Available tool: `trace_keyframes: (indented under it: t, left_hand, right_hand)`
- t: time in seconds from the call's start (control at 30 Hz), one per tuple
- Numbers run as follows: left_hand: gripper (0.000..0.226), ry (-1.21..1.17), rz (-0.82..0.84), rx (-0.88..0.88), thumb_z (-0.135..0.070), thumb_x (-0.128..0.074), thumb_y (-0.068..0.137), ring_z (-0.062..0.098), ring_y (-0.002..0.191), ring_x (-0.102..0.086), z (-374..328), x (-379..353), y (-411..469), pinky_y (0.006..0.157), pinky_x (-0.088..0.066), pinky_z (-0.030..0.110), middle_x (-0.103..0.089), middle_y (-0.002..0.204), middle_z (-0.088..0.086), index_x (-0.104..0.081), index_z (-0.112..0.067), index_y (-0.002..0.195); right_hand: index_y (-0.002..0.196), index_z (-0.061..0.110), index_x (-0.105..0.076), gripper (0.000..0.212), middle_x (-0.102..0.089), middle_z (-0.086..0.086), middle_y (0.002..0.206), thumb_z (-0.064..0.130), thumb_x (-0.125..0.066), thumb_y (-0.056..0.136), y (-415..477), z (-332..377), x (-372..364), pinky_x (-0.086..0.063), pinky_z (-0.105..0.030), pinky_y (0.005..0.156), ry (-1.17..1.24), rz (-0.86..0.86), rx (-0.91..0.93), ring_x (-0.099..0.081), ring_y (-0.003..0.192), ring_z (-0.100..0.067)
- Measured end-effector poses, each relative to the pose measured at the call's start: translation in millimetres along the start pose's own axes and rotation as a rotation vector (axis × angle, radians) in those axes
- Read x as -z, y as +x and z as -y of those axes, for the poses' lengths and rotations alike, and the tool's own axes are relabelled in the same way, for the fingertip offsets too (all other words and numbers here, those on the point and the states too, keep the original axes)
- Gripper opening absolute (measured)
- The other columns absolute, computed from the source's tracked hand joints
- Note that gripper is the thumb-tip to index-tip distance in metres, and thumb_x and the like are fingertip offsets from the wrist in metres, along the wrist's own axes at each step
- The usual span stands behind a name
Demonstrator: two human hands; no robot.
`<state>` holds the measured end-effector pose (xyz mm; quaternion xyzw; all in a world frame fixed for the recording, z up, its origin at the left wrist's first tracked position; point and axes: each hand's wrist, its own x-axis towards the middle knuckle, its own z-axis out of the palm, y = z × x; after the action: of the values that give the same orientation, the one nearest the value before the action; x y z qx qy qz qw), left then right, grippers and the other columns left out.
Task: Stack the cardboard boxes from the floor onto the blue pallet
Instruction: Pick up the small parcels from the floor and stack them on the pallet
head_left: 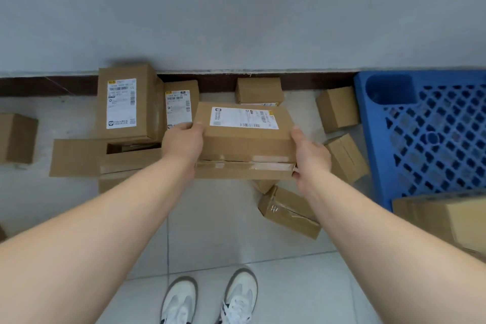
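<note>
Both hands grip one flat cardboard box (247, 139) by its short ends. The left hand (184, 142) is curled round the left edge with its thumb on top. The right hand (310, 155) clasps the near right corner, thumb along the upper face and fingers tucked under. The box carries a white shipping label (243, 118) on top and clear tape along its near side. It sits over the scattered boxes on the tiled floor (210, 231), and I can't tell whether it rests on them.

Off to the right lies the blue pallet (426, 139), its far corner against the wall, with a plain box (447, 218) at its near edge.

By the dark skirting (47, 85) stand a tall labelled box (126, 105) and a narrower labelled box (180, 105) just beside it. A flattened open carton (79, 156) lies in front of them. A small box (259, 91) sits against the wall, and two more (338, 109) (347, 158) lie near the pallet's left edge. A taped box (289, 212) lies under the right forearm, and another box (17, 138) sits at the far left. White trainers (210, 297) stand on the tiles below.
</note>
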<state>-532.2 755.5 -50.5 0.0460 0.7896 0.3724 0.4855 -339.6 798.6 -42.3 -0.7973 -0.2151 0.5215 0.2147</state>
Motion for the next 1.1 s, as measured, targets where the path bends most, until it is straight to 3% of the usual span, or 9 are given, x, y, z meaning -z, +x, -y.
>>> trace_keyframes:
  t: [0.17, 0.3, 0.4, 0.47, 0.57, 0.67, 0.73, 0.83, 1.1]
  left_hand:
    - [0.018, -0.006, 0.039, -0.144, -0.024, -0.051, 0.095, 0.023, 0.103, -0.062, -60.8, -14.7, -55.9, 0.088, -0.048, 0.031, -0.067, 0.106, -0.003, -0.064, -0.03, 0.107]
    - [0.022, 0.01, 0.148, -0.227, -0.015, -0.052, 0.093, 0.018, 0.098, -0.065, -102.5, -26.6, -101.4, 0.09, -0.052, 0.033, -0.069, 0.093, -0.009, -0.067, -0.028, 0.082]
    - [0.021, 0.029, 0.228, -0.275, -0.013, -0.053, 0.092, 0.018, 0.097, -0.065, -125.1, -39.2, -133.6, 0.093, -0.052, 0.036, -0.069, 0.092, -0.007, -0.064, -0.029, 0.086]
    - [0.02, 0.044, 0.263, -0.32, -0.016, -0.051, 0.093, 0.018, 0.092, -0.064, -135.6, -48.5, -152.8, 0.091, -0.052, 0.035, -0.068, 0.089, -0.007, -0.064, -0.028, 0.084]
    - [0.018, 0.073, 0.296, -0.379, -0.028, -0.046, 0.094, 0.021, 0.077, -0.05, -146.5, -63.3, -178.9, 0.073, -0.045, 0.03, -0.059, 0.082, 0.0, -0.062, -0.024, 0.087]
    - [0.021, 0.112, 0.321, -0.399, -0.024, -0.042, 0.094, 0.02, 0.07, -0.043, -151.7, -78.3, -204.9, 0.065, -0.036, 0.026, -0.051, 0.073, -0.002, -0.059, -0.016, 0.085]
    - [0.026, 0.123, 0.353, -0.415, -0.02, -0.042, 0.095, 0.018, 0.079, -0.055, -153.0, -88.6, -225.0, 0.076, -0.047, 0.028, -0.064, 0.085, -0.003, -0.068, -0.02, 0.094]
    - [0.032, 0.159, 0.399, -0.434, -0.016, -0.04, 0.095, 0.018, 0.091, -0.059, -152.2, -104.8, -260.2, 0.089, -0.05, 0.035, -0.068, 0.102, -0.002, -0.069, -0.022, 0.105]
    - [0.033, 0.258, 0.531, -0.471, -0.018, -0.04, 0.094, 0.016, 0.09, -0.056, -112.1, -160.6, -355.0, 0.076, -0.044, 0.027, -0.067, 0.101, -0.006, -0.069, -0.028, 0.107]
  right_hand:
    - [0.078, 0.027, -0.057, 0.013, -0.067, 0.0, 0.098, 0.035, -0.061, 0.088, -40.0, 40.1, 45.4, -0.05, -0.043, 0.095, 0.126, -0.043, 0.045, -0.062, 0.097, -0.023]
    - [0.088, 0.024, -0.063, 0.009, -0.066, 0.001, 0.102, 0.032, -0.058, 0.089, -71.6, 67.1, 86.9, -0.049, -0.044, 0.096, 0.185, -0.089, 0.086, -0.06, 0.102, -0.023]
    - [0.109, 0.023, -0.066, 0.026, -0.065, 0.002, 0.114, 0.033, -0.059, 0.087, -91.9, 79.2, 118.5, -0.048, -0.045, 0.098, 0.247, -0.142, 0.11, -0.06, 0.109, -0.024]
    - [0.095, 0.025, -0.065, 0.012, -0.064, 0.004, 0.108, 0.034, -0.058, 0.089, -104.1, 84.0, 139.9, -0.048, -0.044, 0.098, 0.268, -0.179, 0.125, -0.059, 0.107, -0.023]
    - [0.077, 0.027, -0.058, 0.017, -0.062, 0.007, 0.097, 0.033, -0.056, 0.093, -120.4, 86.5, 169.8, -0.047, -0.044, 0.099, 0.321, -0.215, 0.153, -0.058, 0.104, -0.022]
    - [0.088, 0.026, -0.062, 0.012, -0.063, 0.004, 0.108, 0.034, -0.055, 0.094, -137.1, 84.7, 198.3, -0.046, -0.044, 0.101, 0.37, -0.251, 0.164, -0.058, 0.107, -0.021]
    - [0.101, 0.025, -0.062, 0.013, -0.062, 0.003, 0.116, 0.035, -0.055, 0.095, -147.5, 79.4, 218.7, -0.045, -0.044, 0.102, 0.39, -0.282, 0.163, -0.056, 0.111, -0.022]
    - [0.092, 0.026, -0.057, 0.01, -0.061, 0.003, 0.11, 0.034, -0.053, 0.096, -160.0, 70.2, 251.7, -0.045, -0.045, 0.102, 0.428, -0.319, 0.159, -0.055, 0.11, -0.023]
    - [0.072, 0.029, -0.054, 0.026, -0.054, 0.014, 0.084, 0.033, -0.052, 0.097, -194.4, 22.3, 355.3, -0.046, -0.042, 0.1, 0.523, -0.481, 0.133, -0.052, 0.095, -0.016]
